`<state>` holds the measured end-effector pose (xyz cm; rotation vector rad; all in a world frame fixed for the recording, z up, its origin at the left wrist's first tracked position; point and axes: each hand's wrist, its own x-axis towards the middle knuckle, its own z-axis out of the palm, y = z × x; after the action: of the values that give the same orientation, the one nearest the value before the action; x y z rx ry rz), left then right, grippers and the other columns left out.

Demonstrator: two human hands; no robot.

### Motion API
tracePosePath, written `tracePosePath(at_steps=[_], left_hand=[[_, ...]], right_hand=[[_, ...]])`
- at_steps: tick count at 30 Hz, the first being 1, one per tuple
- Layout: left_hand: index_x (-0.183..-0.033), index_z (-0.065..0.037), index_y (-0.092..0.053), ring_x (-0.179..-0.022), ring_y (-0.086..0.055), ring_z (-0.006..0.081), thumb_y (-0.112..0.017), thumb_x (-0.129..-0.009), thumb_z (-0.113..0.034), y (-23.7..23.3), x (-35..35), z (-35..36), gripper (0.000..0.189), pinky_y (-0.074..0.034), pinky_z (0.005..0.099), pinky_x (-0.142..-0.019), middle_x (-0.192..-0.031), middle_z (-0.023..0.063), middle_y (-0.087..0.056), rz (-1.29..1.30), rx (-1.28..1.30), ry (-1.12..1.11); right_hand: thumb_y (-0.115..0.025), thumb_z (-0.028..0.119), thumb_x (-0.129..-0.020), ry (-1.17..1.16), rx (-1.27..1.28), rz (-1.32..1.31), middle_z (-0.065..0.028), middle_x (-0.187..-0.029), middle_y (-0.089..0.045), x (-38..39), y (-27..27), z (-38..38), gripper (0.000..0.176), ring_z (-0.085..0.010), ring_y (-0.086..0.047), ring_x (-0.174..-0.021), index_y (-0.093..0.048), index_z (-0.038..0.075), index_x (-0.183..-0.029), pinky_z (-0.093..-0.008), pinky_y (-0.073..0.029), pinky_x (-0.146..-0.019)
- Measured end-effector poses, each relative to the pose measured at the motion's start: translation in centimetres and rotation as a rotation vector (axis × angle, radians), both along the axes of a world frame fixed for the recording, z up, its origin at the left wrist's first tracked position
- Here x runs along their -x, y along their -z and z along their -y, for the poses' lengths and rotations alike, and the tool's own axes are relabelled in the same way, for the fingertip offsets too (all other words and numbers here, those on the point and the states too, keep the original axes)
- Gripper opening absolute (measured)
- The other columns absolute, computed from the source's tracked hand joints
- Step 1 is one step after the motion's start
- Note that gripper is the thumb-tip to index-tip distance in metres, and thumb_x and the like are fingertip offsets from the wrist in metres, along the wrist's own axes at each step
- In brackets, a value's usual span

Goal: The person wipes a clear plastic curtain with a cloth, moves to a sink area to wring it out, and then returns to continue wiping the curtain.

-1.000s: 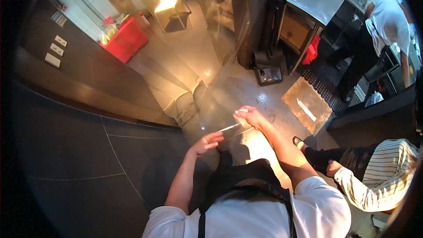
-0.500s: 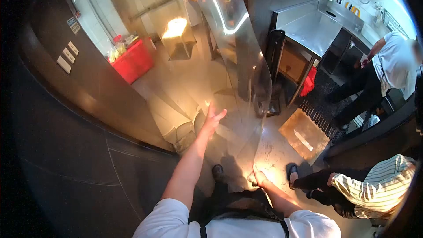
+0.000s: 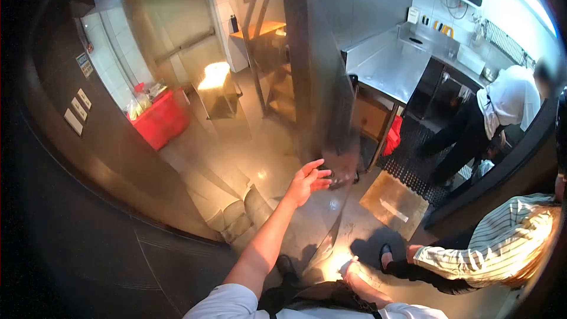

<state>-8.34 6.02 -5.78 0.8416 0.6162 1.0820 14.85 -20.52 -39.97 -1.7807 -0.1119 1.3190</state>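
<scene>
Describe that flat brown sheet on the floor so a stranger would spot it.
Find the shiny steel counter at upper right, then drop to the floor below it. Beside the black perforated mat lies a flat, brown, four-cornered sheet. Unlike the dark mat, it is light-toned and carries a white strip.

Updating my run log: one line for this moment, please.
left hand: raised, open, near clear curtain | right hand: low, grip unclear | striped-shirt person: right side

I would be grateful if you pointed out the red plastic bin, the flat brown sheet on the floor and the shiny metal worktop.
Red plastic bin point(image 3: 160, 124): head view, on its side wall.
Flat brown sheet point(image 3: 377, 194): head view, on its bare surface.
Shiny metal worktop point(image 3: 393, 70): head view, on its bare top.
</scene>
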Motion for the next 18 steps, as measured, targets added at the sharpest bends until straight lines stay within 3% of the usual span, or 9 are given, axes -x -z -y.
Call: tracePosePath(at_steps=[2,4,6,8,10,13,14,16,18], left_hand=[[-0.141,-0.011,-0.049,-0.098,-0.069,0.0253,-0.049,-0.106,-0.025,1.0,2.3,0.1,0.038,-0.058,0.0384,-0.085,-0.12,0.0171,-0.066,-0.054,0.01,-0.11],[-0.141,-0.011,-0.05,-0.096,-0.07,0.0241,-0.048,-0.106,-0.024,2.2,5.2,0.1,0.037,-0.058,0.0372,-0.083,-0.118,0.0165,-0.068,-0.192,0.017,-0.221],[-0.14,-0.011,-0.05,-0.093,-0.07,0.0227,-0.048,-0.106,-0.023,3.4,7.9,0.4,0.036,-0.058,0.0362,-0.081,-0.115,0.0155,-0.069,-0.237,0.002,-0.25],[-0.139,-0.011,-0.051,-0.091,-0.07,0.0216,-0.048,-0.106,-0.022,3.9,9.9,0.4,0.035,-0.058,0.0356,-0.08,-0.113,0.0146,-0.07,-0.264,-0.018,-0.256],[-0.139,-0.011,-0.051,-0.09,-0.069,0.0207,-0.048,-0.106,-0.021,3.6,11.4,0.5,0.035,-0.057,0.0355,-0.08,-0.112,0.0138,-0.07,-0.272,-0.048,-0.233],[-0.138,-0.011,-0.053,-0.09,-0.069,0.0206,-0.047,-0.106,-0.018,2.1,11.8,0.7,0.033,-0.057,0.0338,-0.081,-0.112,0.0138,-0.07,-0.291,-0.022,-0.295],[-0.137,-0.01,-0.053,-0.092,-0.069,0.0216,-0.049,-0.105,-0.019,2.4,11.9,0.9,0.034,-0.056,0.0345,-0.082,-0.113,0.0137,-0.07,-0.498,-0.111,-0.274],[-0.136,-0.01,-0.054,-0.095,-0.068,0.0237,-0.053,-0.103,-0.021,2.9,12.0,0.4,0.035,-0.055,0.0361,-0.084,-0.114,0.0133,-0.07,-0.909,-0.309,-0.224],[-0.133,-0.008,-0.056,-0.093,-0.07,0.03,-0.055,-0.101,-0.023,4.1,11.3,0.4,0.036,-0.055,0.041,-0.081,-0.108,0.0145,-0.072,-0.98,-0.611,-0.513]], right_hand=[[-0.056,0.031,-0.1,0.228,-0.167,0.205,-0.0076,-0.096,-0.068,-0.9,-0.4,-3.7,0.028,-0.0223,-0.064,-0.084,-0.062,0.004,-0.102,-0.0376,-0.052,-0.072],[-0.055,0.021,-0.1,0.153,-0.412,0.235,-0.0097,-0.107,-0.066,-0.5,-7.9,-8.5,0.025,-0.0237,-0.062,-0.098,-0.061,0.001,-0.113,-0.037,-0.05,-0.085],[-0.055,0.021,-0.1,0.015,-0.678,0.525,-0.012,-0.127,-0.059,0.0,-13.4,-14.8,0.037,-0.0233,-0.055,-0.114,-0.056,0.002,-0.131,-0.037,-0.043,-0.101],[-0.06,0.01,-0.095,0.05,-0.901,0.7,-0.0138,-0.149,-0.045,3.0,-22.8,-20.6,0.054,-0.0266,-0.05,-0.129,-0.044,0.002,-0.146,-0.0384,-0.037,-0.111],[-0.064,0.01,-0.094,0.071,-1.101,0.495,-0.0138,-0.148,-0.046,8.2,-34.9,-22.9,0.056,-0.026,-0.05,-0.13,-0.045,0.002,-0.146,-0.0381,-0.037,-0.111],[-0.066,0.013,-0.093,-0.242,-1.259,0.94,-0.0174,-0.147,-0.048,11.9,-36.8,-25.9,0.056,-0.0298,-0.049,-0.132,-0.046,0.004,-0.145,-0.0404,-0.037,-0.111],[-0.066,0.014,-0.092,-0.397,-1.304,1.058,-0.019,-0.146,-0.048,14.0,-36.5,-26.2,0.056,-0.0323,-0.048,-0.133,-0.047,0.004,-0.144,-0.0423,-0.036,-0.112],[-0.068,0.016,-0.091,-0.67,-1.477,0.948,-0.0262,-0.149,-0.041,20.8,-35.6,-26.5,0.057,-0.0432,-0.038,-0.14,-0.048,0.005,-0.143,-0.0506,-0.03,-0.115],[-0.067,0.017,-0.09,-0.78,-1.307,1.251,-0.0312,-0.154,-0.029,25.6,-35.4,-26.5,0.061,-0.0522,-0.026,-0.143,-0.045,0.005,-0.145,-0.0597,-0.022,-0.116]])
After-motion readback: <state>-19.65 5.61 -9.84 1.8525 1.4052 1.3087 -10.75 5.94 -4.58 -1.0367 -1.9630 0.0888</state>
